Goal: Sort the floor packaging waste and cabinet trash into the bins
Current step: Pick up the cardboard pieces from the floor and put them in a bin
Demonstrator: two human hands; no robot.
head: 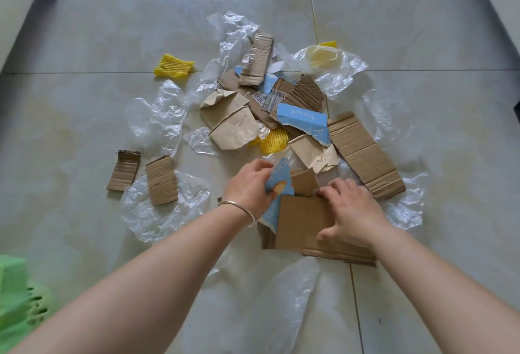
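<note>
A heap of packaging waste lies on the pale tiled floor: torn cardboard pieces (363, 154), brown paper (233, 126), blue printed card (302, 119), yellow foam netting (174, 66) and clear plastic film (160, 121). My left hand (249, 189), with a thin bracelet at the wrist, grips a blue printed card piece (278, 182) standing on edge. My right hand (351, 211) presses on a stack of flat cardboard sheets (301, 221) at the near side of the heap, fingers curled over its top edge.
Two loose cardboard strips (161, 180) lie to the left on plastic film. A green bin (17, 294) shows at the bottom left corner. More clear film (281, 291) lies near my arms. A wall base runs along the left, furniture edges along the right.
</note>
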